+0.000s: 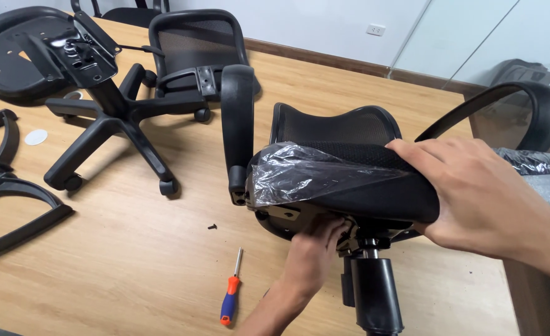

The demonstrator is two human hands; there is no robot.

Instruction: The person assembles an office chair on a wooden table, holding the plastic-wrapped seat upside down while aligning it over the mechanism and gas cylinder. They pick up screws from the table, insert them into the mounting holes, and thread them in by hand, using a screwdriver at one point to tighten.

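A black office chair seat (325,180), partly wrapped in clear plastic, lies tilted over a wooden table (132,261) with its mesh back (337,127) behind and a black armrest (237,124) standing at its left. My right hand (474,193) grips the seat's padded edge from above. My left hand (315,252) reaches under the seat, fingers curled at the metal mechanism plate (287,214) next to the gas-lift column (374,292). What the fingers hold is hidden.
A screwdriver with an orange and blue handle (230,295) lies near my left wrist, a small black screw (212,226) beyond it. A five-star wheeled base (113,124), another seat pan (20,56), a second mesh back (194,50) and loose armrests (7,186) crowd the table's left.
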